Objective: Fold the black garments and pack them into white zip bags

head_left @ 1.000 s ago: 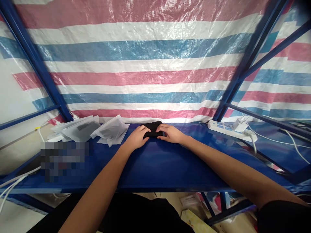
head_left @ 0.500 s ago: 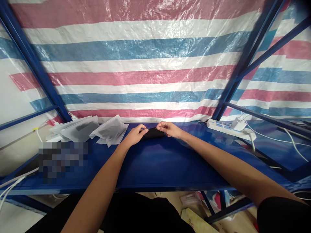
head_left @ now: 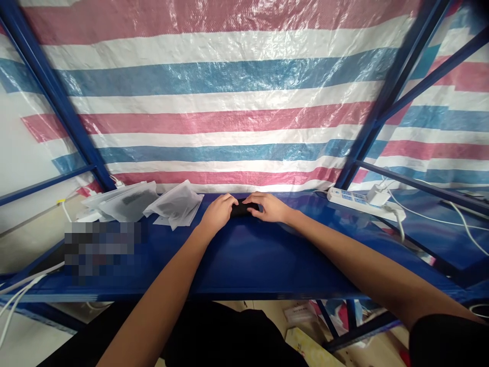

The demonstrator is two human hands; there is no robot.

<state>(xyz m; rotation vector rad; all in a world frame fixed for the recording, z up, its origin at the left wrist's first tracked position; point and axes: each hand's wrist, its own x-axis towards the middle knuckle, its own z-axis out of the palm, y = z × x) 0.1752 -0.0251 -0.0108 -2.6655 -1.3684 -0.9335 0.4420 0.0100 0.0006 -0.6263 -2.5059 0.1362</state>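
A small black oblong item point(head_left: 241, 209) lies on the blue tabletop point(head_left: 244, 260), close to its back edge; I cannot make out its exact kind. My left hand point(head_left: 220, 210) grips its left end, with fingers curled over the top. At the other end, my right hand point(head_left: 269, 206) is closed around it, fingers above and thumb on the near side. Both ends are partly hidden under the fingers.
Translucent plastic bags point(head_left: 178, 205) and more bags point(head_left: 128, 200) lie to the left. A white power strip point(head_left: 349, 198) with plugs and cables sits at back right. Blue metal posts point(head_left: 369, 122) rise before a striped tarp point(head_left: 229, 122).
My left hand has shifted right along the black item. My right hand has gone from a fingertip pinch to a fuller grip around its end. The item now looks shorter between my hands.
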